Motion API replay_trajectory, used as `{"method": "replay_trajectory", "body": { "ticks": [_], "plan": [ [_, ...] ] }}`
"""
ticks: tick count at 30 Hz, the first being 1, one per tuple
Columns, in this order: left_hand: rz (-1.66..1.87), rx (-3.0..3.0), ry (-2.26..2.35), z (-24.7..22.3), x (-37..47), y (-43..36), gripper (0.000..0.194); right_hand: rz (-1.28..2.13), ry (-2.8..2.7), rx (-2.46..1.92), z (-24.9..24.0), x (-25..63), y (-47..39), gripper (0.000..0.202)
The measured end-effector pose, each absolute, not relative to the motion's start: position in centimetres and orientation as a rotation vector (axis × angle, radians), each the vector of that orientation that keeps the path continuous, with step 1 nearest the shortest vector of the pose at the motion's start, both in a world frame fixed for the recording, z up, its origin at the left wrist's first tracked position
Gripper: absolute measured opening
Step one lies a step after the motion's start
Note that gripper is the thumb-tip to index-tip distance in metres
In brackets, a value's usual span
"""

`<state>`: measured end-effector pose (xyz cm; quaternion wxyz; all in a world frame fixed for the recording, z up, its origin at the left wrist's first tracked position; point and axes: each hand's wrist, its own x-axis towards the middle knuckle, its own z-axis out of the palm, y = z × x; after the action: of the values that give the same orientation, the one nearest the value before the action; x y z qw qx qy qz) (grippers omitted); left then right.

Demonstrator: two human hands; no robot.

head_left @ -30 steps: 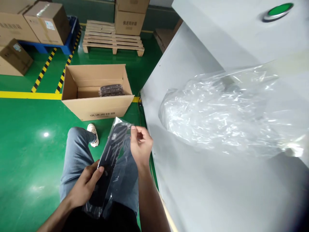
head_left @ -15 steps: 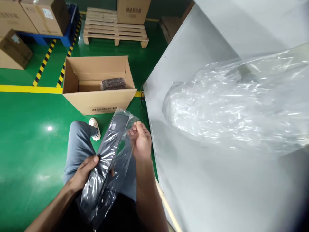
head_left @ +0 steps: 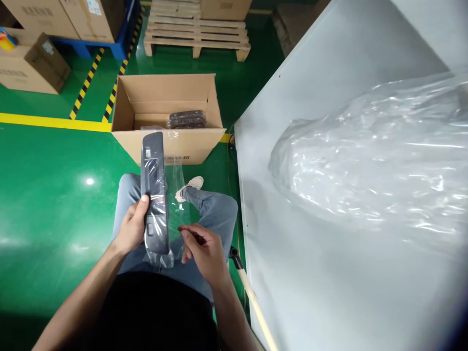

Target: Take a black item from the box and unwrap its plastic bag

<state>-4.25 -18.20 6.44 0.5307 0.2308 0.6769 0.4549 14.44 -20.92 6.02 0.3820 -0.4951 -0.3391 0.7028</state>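
Note:
My left hand (head_left: 133,228) grips a long dark plastic panel (head_left: 154,190) wrapped in a clear bag, held upright over my lap. Loose clear film from the bag hangs to the right of the panel. My right hand (head_left: 204,252) hovers just right of the bag's lower end, fingers apart and curled, holding nothing. An open cardboard box (head_left: 164,141) stands on the green floor beyond my knees, with several bagged dark panels (head_left: 186,119) stacked in its right half.
A grey table (head_left: 329,273) fills the right side, with a big heap of clear plastic film (head_left: 373,156) on it. A wooden pallet (head_left: 197,34) and cardboard cartons (head_left: 34,68) stand at the back. Yellow floor markings (head_left: 51,122) cross the left.
My right hand let go of the bag's top and dropped beside its lower end. My left hand turned the bagged panel upright. The view shifted, the box now sits more central.

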Motion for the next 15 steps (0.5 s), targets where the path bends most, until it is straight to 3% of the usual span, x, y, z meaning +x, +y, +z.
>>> {"method": "replay_trajectory", "body": {
  "ticks": [7,11,12,15],
  "plan": [
    [1.053,0.254,1.326,7.0,-2.7,-18.7,0.073,1.866,-0.957,-1.109,4.4,17.6,-20.1,0.042],
    [0.956,0.315,1.320,6.1,-3.2,-19.6,0.076,1.709,-1.055,-0.996,5.0,18.2,-17.9,0.093],
    [0.932,0.356,1.318,5.9,-3.4,-19.9,0.074,1.637,-1.054,-1.038,5.3,17.9,-17.2,0.095],
    [0.861,0.490,1.297,5.2,-3.6,-20.7,0.067,1.437,-1.008,-1.283,6.6,16.2,-15.5,0.067]
  ]
}}
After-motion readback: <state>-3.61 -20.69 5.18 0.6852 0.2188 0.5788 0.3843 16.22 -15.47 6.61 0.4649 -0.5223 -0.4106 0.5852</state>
